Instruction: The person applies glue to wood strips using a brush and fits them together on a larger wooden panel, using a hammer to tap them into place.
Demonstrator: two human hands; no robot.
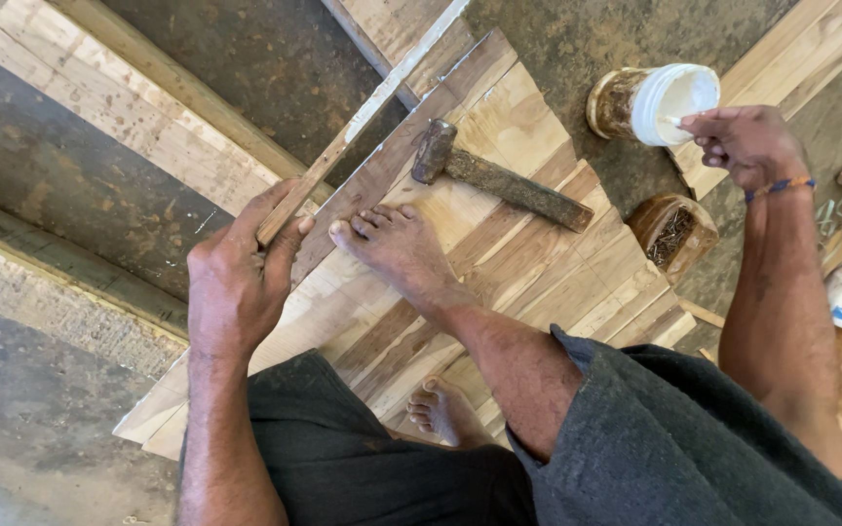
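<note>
Head view shows our left hand (236,282) closed around the end of a thin wood strip (363,122) lying on the wood panel (499,263) by our bare foot (397,248), and we should hold it flat and steady. Our right hand (747,141) has its fingers pinched together at the rim of a tipped white tub (660,102) with white stuff inside, so dipping gently seems best. Near the hammer (499,175), a small wooden pot (672,232) holds nails.
</note>
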